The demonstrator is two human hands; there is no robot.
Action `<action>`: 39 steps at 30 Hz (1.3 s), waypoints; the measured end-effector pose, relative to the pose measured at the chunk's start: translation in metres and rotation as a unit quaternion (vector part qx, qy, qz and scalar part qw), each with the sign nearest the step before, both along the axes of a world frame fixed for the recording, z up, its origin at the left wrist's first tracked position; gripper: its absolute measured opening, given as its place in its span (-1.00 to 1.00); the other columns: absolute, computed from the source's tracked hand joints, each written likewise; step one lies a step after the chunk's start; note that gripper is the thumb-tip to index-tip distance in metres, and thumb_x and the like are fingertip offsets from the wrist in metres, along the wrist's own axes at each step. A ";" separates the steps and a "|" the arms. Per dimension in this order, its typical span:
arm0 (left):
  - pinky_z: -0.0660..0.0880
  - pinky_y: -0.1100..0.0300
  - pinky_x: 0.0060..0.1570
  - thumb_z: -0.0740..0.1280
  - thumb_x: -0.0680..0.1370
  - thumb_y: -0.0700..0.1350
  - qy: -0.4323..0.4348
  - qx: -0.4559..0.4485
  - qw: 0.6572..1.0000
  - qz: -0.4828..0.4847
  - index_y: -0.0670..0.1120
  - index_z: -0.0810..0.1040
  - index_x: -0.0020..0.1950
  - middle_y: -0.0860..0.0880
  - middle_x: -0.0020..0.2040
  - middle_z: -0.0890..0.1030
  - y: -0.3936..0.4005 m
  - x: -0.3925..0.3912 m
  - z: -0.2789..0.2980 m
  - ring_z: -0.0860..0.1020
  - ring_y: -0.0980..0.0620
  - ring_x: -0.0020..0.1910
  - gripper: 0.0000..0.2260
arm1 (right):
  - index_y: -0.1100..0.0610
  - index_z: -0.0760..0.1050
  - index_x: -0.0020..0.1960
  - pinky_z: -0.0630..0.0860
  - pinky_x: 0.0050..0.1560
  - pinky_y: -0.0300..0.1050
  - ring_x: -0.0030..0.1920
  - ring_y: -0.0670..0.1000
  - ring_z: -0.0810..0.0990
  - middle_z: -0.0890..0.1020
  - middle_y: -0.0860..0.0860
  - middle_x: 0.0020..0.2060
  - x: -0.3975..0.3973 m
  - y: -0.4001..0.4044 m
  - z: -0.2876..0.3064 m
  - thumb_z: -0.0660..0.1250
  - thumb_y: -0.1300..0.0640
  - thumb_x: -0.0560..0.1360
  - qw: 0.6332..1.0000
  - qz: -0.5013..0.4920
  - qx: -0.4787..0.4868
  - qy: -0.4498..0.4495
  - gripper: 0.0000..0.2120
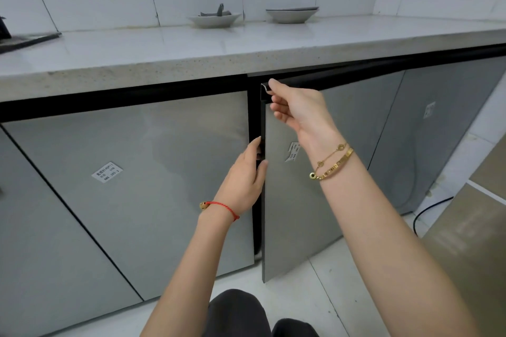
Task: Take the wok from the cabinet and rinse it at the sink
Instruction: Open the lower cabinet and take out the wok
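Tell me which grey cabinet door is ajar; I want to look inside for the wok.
The middle door, held by both hands. Its left edge swings out from the frame, showing a dark gap. The left door and the right door sit flush and shut.

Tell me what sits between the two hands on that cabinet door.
In the head view, only the door's dark free edge runs between the right hand at the top corner and the left hand lower down.

Grey cabinet door (298,191) stands ajar beneath the table (191,57) — a dark gap along its left edge; no wok visible.
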State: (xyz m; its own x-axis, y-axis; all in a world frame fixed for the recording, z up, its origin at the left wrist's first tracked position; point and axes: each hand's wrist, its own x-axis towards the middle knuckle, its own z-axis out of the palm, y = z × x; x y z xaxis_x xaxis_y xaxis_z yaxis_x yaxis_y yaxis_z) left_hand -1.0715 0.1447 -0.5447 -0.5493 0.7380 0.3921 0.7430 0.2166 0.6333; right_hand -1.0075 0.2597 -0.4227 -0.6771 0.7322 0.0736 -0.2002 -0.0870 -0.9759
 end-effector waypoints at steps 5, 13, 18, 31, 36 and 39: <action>0.48 0.02 0.19 0.14 0.66 -0.08 -0.007 0.024 0.999 -0.042 -0.07 0.22 0.39 0.02 0.24 0.56 -0.002 0.028 0.004 0.54 0.02 0.20 -0.69 | 0.27 0.65 -0.14 0.50 -0.31 -0.28 -0.43 -0.12 0.51 0.55 -0.03 -0.44 0.037 -0.008 0.000 0.51 0.05 0.43 0.999 -0.020 0.027 -0.013 -0.75; 0.39 0.04 -0.24 0.13 0.66 -0.14 0.092 0.024 0.991 -0.094 -0.11 0.29 0.29 -0.07 -0.10 0.57 0.005 0.078 0.002 0.53 -0.14 -0.15 -0.79 | 0.06 0.42 -0.48 0.56 -0.05 -0.07 -0.40 -0.09 0.50 0.47 -0.10 -0.58 0.101 -0.011 -0.006 0.48 0.02 0.45 0.993 -0.058 0.097 -0.028 -0.60; 0.37 0.07 -0.24 0.16 0.65 -0.16 0.114 0.031 0.982 -0.145 -0.05 0.29 0.12 0.01 -0.19 0.52 0.017 0.106 0.001 0.47 0.02 -0.23 -0.92 | 0.03 0.40 -0.52 0.53 -0.07 -0.05 -0.41 -0.08 0.48 0.45 -0.05 -0.54 0.141 -0.005 -0.006 0.47 -0.05 0.43 0.988 -0.081 0.122 -0.049 -0.57; 0.49 -0.04 -0.03 0.18 0.62 0.09 0.122 0.038 0.946 -0.299 -0.06 0.35 0.14 -0.03 -0.04 0.58 0.068 0.164 0.003 0.54 -0.07 -0.06 -0.76 | 0.08 0.62 -0.16 0.55 -0.13 -0.21 -0.30 -0.12 0.58 0.66 -0.05 -0.31 0.246 0.017 -0.011 0.43 -0.23 0.40 0.895 -0.281 0.321 -0.127 -0.65; 0.49 0.12 -0.07 0.24 0.61 0.06 0.134 0.049 0.934 -0.328 -0.05 0.36 0.10 0.02 -0.07 0.55 0.092 0.198 0.010 0.50 0.04 -0.12 -0.79 | 0.09 0.65 -0.06 0.50 -0.18 -0.41 -0.23 -0.12 0.61 0.67 -0.09 -0.25 0.275 0.022 -0.020 0.43 -0.08 0.46 0.821 -0.404 0.390 -0.098 -0.77; 0.55 0.06 -0.04 0.25 0.60 0.07 0.125 0.044 0.927 -0.351 -0.05 0.36 0.11 -0.01 -0.04 0.57 0.112 0.216 0.013 0.55 0.03 -0.07 -0.77 | 0.10 0.64 -0.01 0.53 -0.12 -0.35 -0.21 -0.11 0.62 0.68 -0.08 -0.20 0.292 0.032 -0.023 0.41 0.00 0.49 0.783 -0.448 0.423 -0.086 -0.82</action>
